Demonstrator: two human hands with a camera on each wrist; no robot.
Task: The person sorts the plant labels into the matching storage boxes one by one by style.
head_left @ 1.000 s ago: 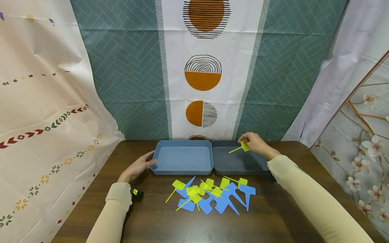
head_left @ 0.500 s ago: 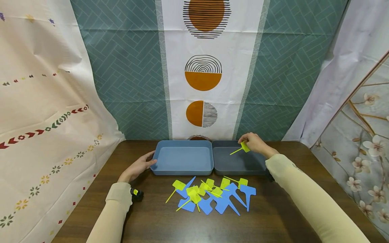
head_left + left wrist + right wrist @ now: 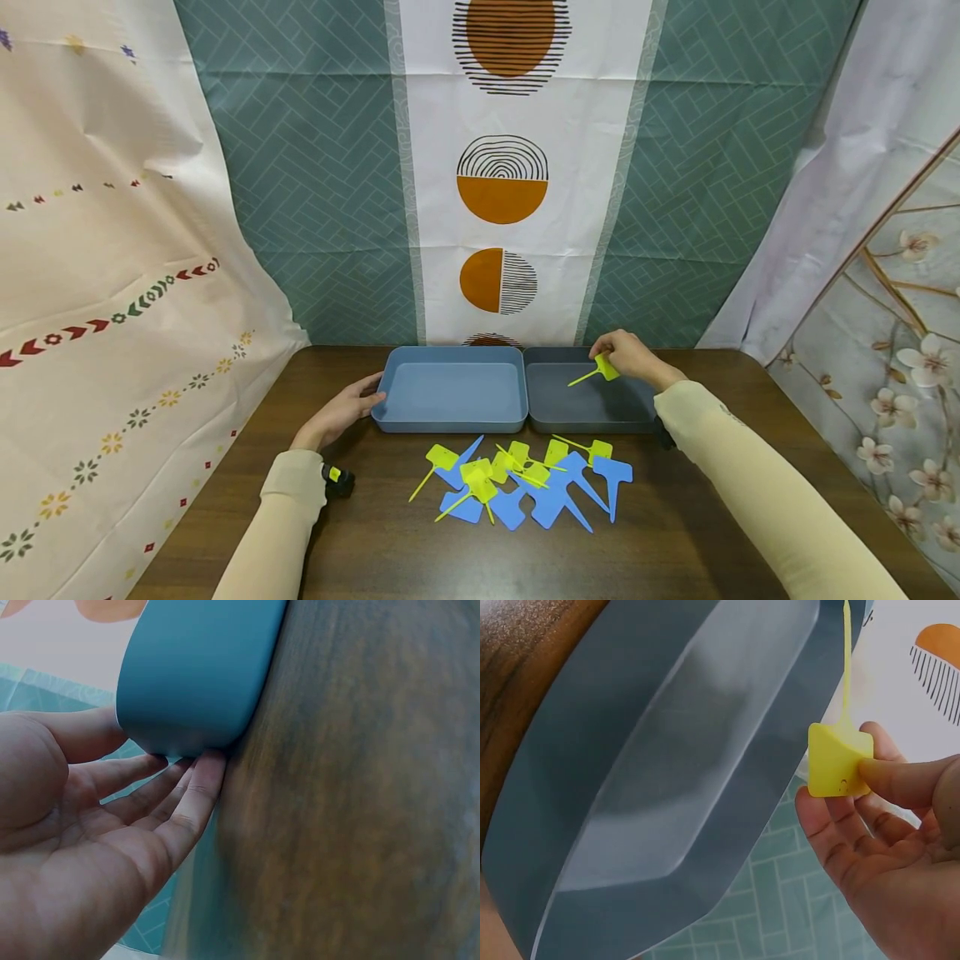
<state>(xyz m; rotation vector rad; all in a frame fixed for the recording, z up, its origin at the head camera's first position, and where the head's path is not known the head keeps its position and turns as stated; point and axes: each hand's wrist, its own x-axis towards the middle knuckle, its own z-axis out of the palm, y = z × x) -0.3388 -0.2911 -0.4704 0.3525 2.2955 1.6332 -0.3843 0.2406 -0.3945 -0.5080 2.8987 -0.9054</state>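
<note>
My right hand [image 3: 628, 354] pinches a yellow plant label [image 3: 606, 367] by its square head, above the dark grey tray [image 3: 592, 425]. In the right wrist view the thumb [image 3: 900, 780] lies over the label's head, and its thin stem points away from the hand. My left hand [image 3: 341, 412] rests against the left end of the blue tray [image 3: 450, 425]. The left wrist view shows its fingers [image 3: 199, 799] fairly straight, fingertips touching the tray's outer wall near the base. Yellow labels [image 3: 441, 457] and blue plant labels [image 3: 612, 475] lie in a loose, overlapping pile before the trays.
Both trays stand side by side at the back of the brown wooden table [image 3: 480, 567], with no labels visible inside them. Behind hangs a patterned curtain [image 3: 322, 167]. Cloths hang at the left and right sides.
Over the last second the yellow label in my right hand has tilted and dropped slightly, with the hand staying above the grey tray. My left hand and the pile have not visibly moved.
</note>
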